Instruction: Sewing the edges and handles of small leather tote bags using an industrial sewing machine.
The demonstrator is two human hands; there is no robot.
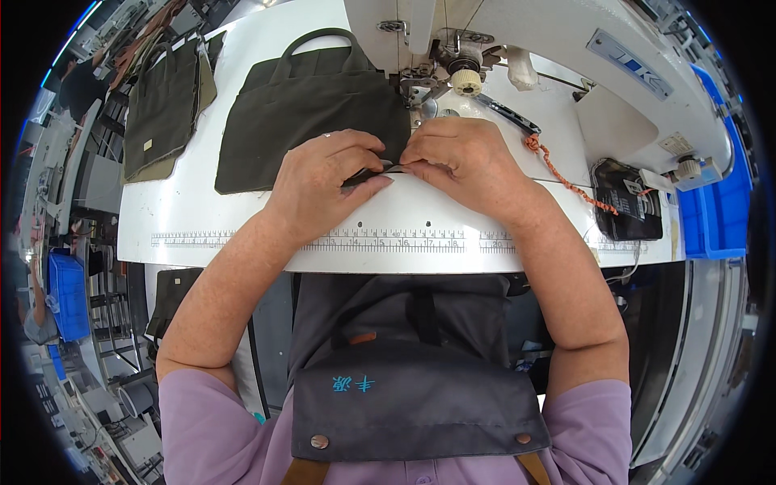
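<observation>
A dark green fabric bag piece [275,121] with a loop handle lies flat on the white table, its right edge close to the needle area of the sewing machine [525,32]. Both hands meet at its near right corner. My left hand [319,182] is closed, thumb and fingers pinching the fabric edge. Opposite it, my right hand [465,166] pinches the same folded edge between thumb and fingertips. The fold itself is mostly hidden by the fingers.
Another dark green bag piece [162,113] lies at the far left. Thread snips [509,113] with an orange cord [558,170] rest beside the machine. A black pouch [626,198] sits at the right, near a blue bin [715,214]. A printed ruler [388,242] runs along the table's front.
</observation>
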